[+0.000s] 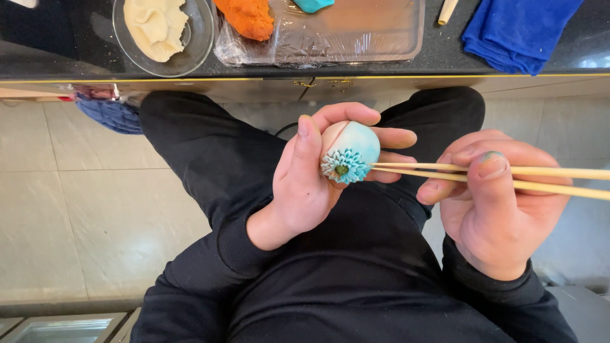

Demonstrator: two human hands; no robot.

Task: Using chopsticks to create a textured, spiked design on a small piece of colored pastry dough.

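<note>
Head view: left hand (305, 190) curled around the pale-blue dough ball (351, 149); right hand (502, 203) at 3 o'clock pinches 2 chopsticks (546, 179), long axis horizontal, tips touching the ball's petalled face.

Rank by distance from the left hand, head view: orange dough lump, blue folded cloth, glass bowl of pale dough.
From the left hand, nearest first:
1. Orange dough lump: on the wrapped tray, straight up-frame.
2. Glass bowl of pale dough: counter, up-frame and further left.
3. Blue folded cloth: counter's far right end, clearly farthest.
</note>
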